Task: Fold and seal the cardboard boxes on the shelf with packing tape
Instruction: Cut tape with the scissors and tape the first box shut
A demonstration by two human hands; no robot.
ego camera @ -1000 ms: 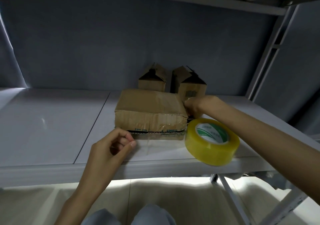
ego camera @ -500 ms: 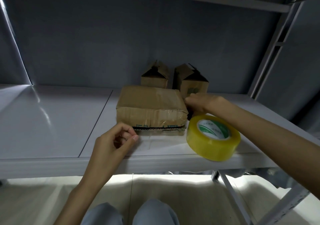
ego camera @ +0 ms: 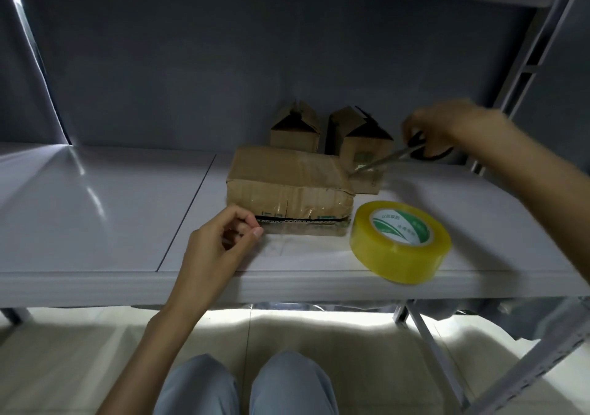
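At frame centre on the shelf (ego camera: 95, 210), the taped cardboard box (ego camera: 287, 184) awaits trimming as the right hand (ego camera: 447, 127) grips scissors (ego camera: 396, 156) and the left hand (ego camera: 220, 242) pinches tape beside the yellow roll (ego camera: 399, 242); a cut likely comes next.

It looked like a storeroom: grey metal shelf (ego camera: 95, 210) racks, cardboard boxes (ego camera: 287, 181), a tape roll (ego camera: 400, 242)

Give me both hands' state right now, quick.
Left hand: fingers pinched at the flat box's front corner, apparently on clear tape.
Right hand: grips scissors.
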